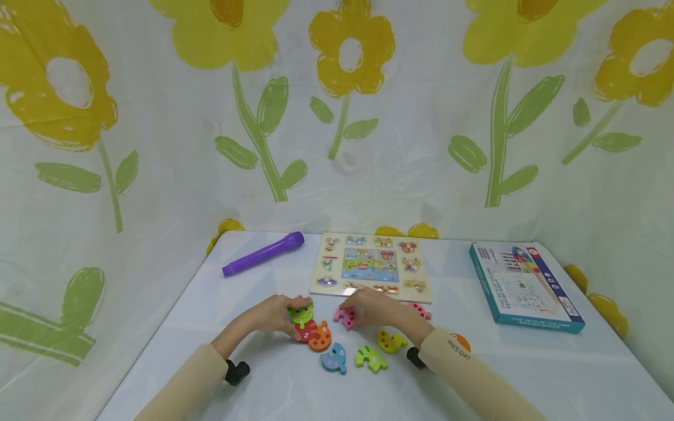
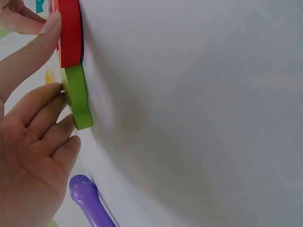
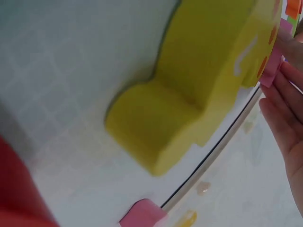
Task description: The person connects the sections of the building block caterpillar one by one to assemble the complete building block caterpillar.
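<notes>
My left hand [image 1: 276, 314] holds two puzzle pieces at their edges: its fingers lie along the green animal-head piece [image 1: 301, 314] and its thumb is on the red piece marked 2 [image 1: 304, 332]. An orange spotted piece [image 1: 320, 338] fits against the red one. Just to the right, my right hand [image 1: 375, 308] pinches a pink spotted piece [image 1: 344, 317] between thumb and fingers, partly hidden by the hand. Nearer me lie a blue piece [image 1: 333, 358], a light green striped piece [image 1: 371, 359] and a yellow spotted piece [image 1: 390, 341], which looms large in the right wrist view.
Behind the hands lies a wooden picture board [image 1: 371, 266], with a purple toy microphone [image 1: 263, 254] to its left. A teal-edged box [image 1: 526, 286] lies at the right. Another pink piece [image 1: 420, 310] and an orange piece [image 1: 461, 341] are beside the right forearm.
</notes>
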